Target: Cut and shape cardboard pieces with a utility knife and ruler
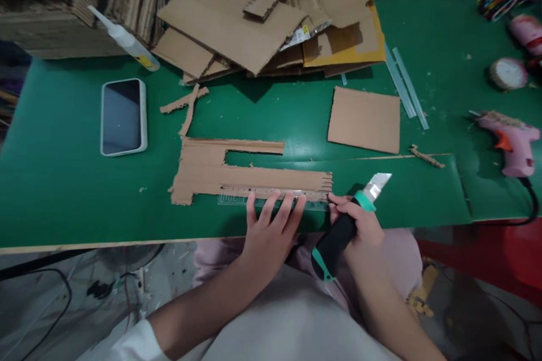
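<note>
A clear plastic ruler (pixel 232 196) lies along the near edge of an irregular, notched cardboard piece (pixel 203 166). My left hand (pixel 271 231) presses on the ruler with its fingers spread out. A black and green utility knife (pixel 339 240) is gripped in my right hand (pixel 365 225), its wide blade pointing up and to the right, away from the cardboard. The thumb and index finger of that hand touch the right end of the ruler and cardboard. Torn strips of cardboard (pixel 191 107) rest just above the piece's left corner.
Cardboard sheets (pixel 237 25) are heaped at the back, beside a stack (pixel 46 17) on the left. A phone (pixel 122 117), a glue bottle (pixel 127 42), a rectangular cardboard piece (pixel 364 121), clear glue sticks (pixel 410 89) and a pink glue gun (pixel 510 138) lie on the green table (pixel 63 197).
</note>
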{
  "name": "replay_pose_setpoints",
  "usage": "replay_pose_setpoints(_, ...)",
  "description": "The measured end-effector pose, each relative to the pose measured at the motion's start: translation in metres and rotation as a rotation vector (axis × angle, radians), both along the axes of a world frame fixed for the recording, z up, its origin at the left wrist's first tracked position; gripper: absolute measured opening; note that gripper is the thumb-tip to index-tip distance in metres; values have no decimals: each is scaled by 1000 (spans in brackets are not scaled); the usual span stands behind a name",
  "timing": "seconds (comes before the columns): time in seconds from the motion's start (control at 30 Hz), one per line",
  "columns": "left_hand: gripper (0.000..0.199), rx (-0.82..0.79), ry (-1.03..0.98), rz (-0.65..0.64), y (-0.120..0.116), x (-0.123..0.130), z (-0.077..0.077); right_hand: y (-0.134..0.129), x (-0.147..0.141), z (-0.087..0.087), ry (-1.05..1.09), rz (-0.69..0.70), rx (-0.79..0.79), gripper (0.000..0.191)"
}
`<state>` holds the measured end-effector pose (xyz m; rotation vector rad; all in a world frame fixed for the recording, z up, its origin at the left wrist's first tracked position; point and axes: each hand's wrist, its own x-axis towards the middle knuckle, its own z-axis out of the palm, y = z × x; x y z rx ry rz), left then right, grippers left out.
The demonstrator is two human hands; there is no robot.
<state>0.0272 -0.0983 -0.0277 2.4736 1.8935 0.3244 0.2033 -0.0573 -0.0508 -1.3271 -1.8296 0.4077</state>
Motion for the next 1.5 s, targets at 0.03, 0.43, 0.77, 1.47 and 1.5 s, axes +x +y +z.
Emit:
replay_pose_setpoints(0.03,51,-7,-2,1,0,0,0,0,0,1,2,1,-1,17)
replay_pose_setpoints(0.43,48,-8,29,-13,0,-1,0,0,-7,7,67,-83,-21,15)
replay_pose_setpoints(0.77,42,12,22,-16,0,-2,1,1,-7,7,48,-99,-26,13)
replay_pose_setpoints(1.47,43,14,24,-8,-2,-3,-1,1,-5,10,36,-97,-45,16)
replay_pose_setpoints(1.5,43,13,30,-9,-2,-3,-1,1,-5,10,27,-91,-44,16)
